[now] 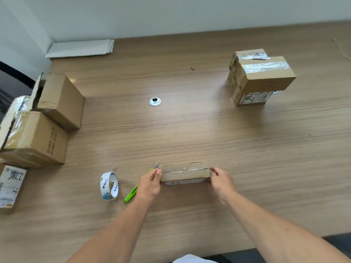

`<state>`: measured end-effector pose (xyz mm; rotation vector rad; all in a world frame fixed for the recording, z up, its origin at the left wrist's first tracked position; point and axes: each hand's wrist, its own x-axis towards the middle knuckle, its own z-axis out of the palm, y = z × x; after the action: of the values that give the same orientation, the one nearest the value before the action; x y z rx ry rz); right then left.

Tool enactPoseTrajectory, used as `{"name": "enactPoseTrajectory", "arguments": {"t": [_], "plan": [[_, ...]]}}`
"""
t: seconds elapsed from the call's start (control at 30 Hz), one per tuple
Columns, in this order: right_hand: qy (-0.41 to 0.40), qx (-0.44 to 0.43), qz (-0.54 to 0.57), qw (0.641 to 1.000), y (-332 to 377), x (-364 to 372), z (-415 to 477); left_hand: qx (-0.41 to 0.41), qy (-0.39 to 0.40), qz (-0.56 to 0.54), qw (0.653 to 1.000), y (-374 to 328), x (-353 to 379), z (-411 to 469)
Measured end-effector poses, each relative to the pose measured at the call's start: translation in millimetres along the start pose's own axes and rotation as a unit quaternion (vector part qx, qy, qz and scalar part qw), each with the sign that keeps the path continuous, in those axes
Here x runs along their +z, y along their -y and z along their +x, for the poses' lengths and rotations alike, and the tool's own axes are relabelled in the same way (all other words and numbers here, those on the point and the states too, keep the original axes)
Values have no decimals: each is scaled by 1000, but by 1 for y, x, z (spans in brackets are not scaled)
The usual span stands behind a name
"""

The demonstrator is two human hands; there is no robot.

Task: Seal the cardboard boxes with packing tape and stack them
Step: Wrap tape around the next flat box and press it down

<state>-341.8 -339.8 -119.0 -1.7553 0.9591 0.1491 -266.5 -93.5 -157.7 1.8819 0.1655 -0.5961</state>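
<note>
Gripping small flat brown cardboard box (185, 174), near-centre on table (190, 130): my left hand (152, 184) pinches one short end, right hand (221, 182) the other. Long axis left-right; white tape roll (109, 186) nearer left.

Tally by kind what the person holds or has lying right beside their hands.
small cardboard box: 1
packing tape roll: 1
green utility knife: 1
Total: 3
</note>
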Motion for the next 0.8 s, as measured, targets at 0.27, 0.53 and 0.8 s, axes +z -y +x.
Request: {"name": "enactPoseTrajectory", "arguments": {"t": [0.27, 0.53, 0.8], "plan": [[14, 39, 161, 986, 4, 2, 1, -69, -30, -146, 986, -52, 8, -21], [-20, 4, 214, 977, 29, -41, 13, -17, -20, -150, 988, -108, 46, -6], [-98, 7, 206, 974, 35, -108, 43, 1, 14, -75, 997, -158, 128, 0]]}}
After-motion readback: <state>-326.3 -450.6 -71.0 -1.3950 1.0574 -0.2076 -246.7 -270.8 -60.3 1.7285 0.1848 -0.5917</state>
